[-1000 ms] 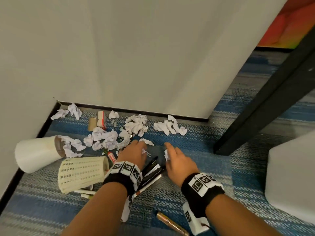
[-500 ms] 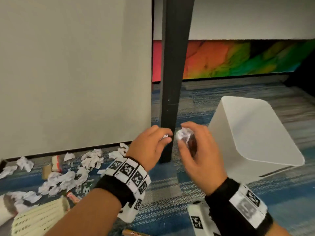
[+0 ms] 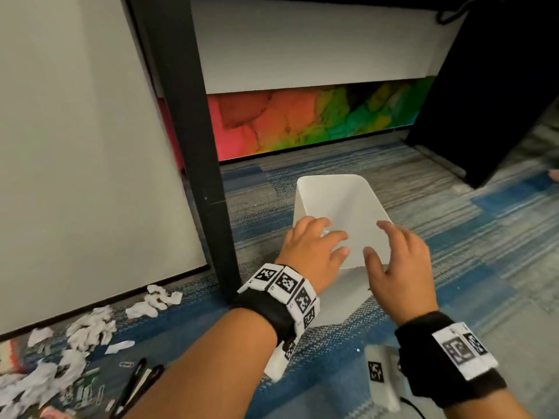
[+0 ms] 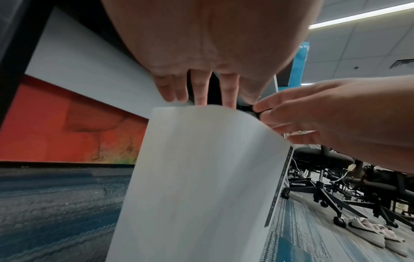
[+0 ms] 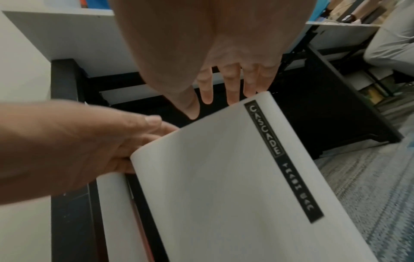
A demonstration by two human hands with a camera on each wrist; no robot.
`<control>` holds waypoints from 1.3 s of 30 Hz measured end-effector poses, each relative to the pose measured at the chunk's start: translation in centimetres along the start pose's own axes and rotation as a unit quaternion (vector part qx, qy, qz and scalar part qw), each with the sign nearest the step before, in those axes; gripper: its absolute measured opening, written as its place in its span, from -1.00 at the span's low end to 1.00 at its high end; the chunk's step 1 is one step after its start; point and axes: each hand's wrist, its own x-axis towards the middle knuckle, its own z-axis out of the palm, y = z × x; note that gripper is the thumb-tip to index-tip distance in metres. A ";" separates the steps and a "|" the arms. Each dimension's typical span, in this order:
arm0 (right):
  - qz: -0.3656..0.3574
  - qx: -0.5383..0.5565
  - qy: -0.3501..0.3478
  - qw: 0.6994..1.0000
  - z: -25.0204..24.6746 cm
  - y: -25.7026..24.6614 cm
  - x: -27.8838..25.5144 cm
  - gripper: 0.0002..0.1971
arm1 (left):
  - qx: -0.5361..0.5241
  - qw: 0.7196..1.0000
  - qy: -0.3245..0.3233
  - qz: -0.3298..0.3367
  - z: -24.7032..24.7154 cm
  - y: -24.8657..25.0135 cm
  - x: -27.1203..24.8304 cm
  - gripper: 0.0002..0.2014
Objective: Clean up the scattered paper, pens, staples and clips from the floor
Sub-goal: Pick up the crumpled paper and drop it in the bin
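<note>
My left hand [image 3: 331, 243] and right hand [image 3: 391, 249] hover side by side over the mouth of the white trash bin [image 3: 341, 204], fingers spread, nothing held. In the left wrist view the left hand's fingers [image 4: 201, 88] reach straight over the bin [image 4: 201, 177] rim. Straight too in the right wrist view are the right hand's fingers [image 5: 226, 85], above the bin [image 5: 224, 177] with its black label. Crumpled paper [image 3: 90, 328], black pens [image 3: 136, 385] and paper clips [image 3: 99, 391] lie on the carpet at lower left. The bin's inside is hidden.
A black desk leg [image 3: 193, 146] stands just left of the bin, next to a grey panel [image 3: 75, 146]. A dark panel [image 3: 490, 86] is at the right. Office chair bases [image 4: 325, 191] and shoes [image 4: 369, 230] are further off.
Both hands rose from the floor litter, the right with a paper ball and the left pinching something small, and swung right to the bin. Now their fingers are spread and the paper ball is gone.
</note>
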 end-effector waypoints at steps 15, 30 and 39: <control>-0.253 0.139 -0.223 0.931 13.1 -11.7 -7.5 -0.72 | 0.013 0.983 0.034 -0.182 1.0 -16.9 -14.9 -0.81; -0.280 -0.096 -0.544 0.786 38.1 -20.9 -6.9 -0.30 | 0.030 0.878 -0.052 -0.475 5.4 -32.1 -27.8 -0.74; -0.201 -0.001 -0.440 0.875 38.0 -20.5 -8.0 -0.68 | -0.009 0.866 -0.134 -0.482 7.8 -35.2 -25.6 -0.37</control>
